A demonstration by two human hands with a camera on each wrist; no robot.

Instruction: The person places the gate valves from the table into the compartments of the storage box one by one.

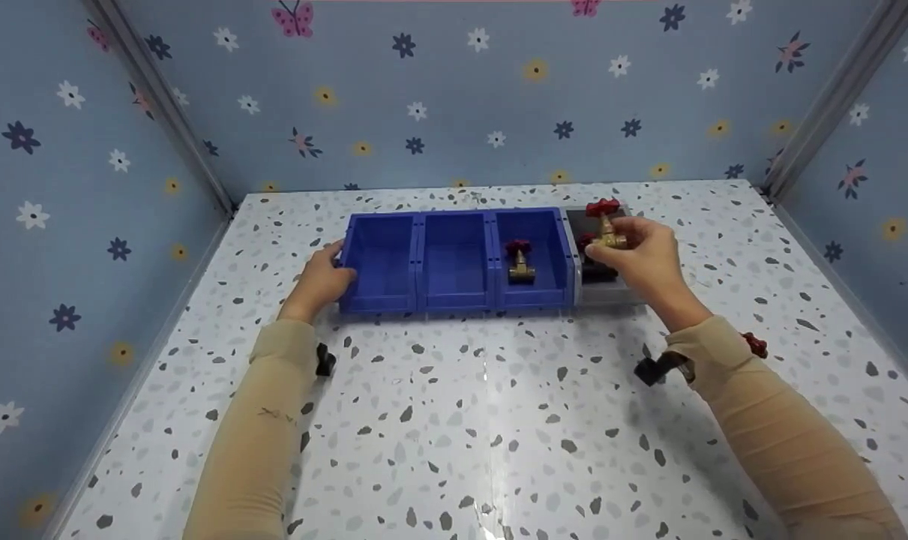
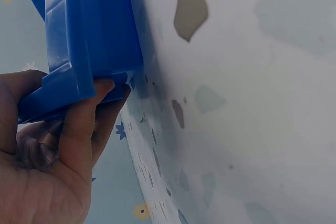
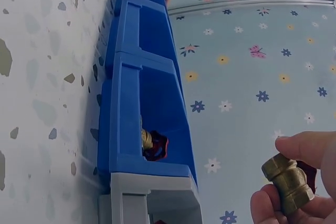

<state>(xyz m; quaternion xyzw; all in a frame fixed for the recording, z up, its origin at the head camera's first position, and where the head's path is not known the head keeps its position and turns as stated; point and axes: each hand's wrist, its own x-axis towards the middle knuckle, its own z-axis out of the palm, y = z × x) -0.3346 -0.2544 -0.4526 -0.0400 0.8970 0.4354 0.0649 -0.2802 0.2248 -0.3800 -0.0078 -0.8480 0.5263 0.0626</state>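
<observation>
My right hand point(image 1: 648, 251) pinches a brass valve with a red handwheel point(image 1: 609, 234) between thumb and fingers, above the grey bin point(image 1: 611, 294) at the row's right end. In the right wrist view the brass body of this valve point(image 3: 287, 182) shows, its handwheel partly hidden by the hand. At the other end, my left hand point(image 1: 320, 281) grips the side wall of the leftmost blue bin point(image 1: 379, 302); in the left wrist view, thumb and fingers point(image 2: 79, 140) lie on either side of its edge. A second valve point(image 1: 522, 270) stands in the third blue bin point(image 1: 532, 298).
Another red handwheel point(image 1: 587, 241) shows inside the grey bin. The middle blue bin point(image 1: 454, 255) stands between the other blue ones. Beside the right sleeve, a red handwheel point(image 1: 755, 345) is partly covered. Flowered panels point(image 1: 468, 97) enclose the speckled table point(image 1: 424, 435).
</observation>
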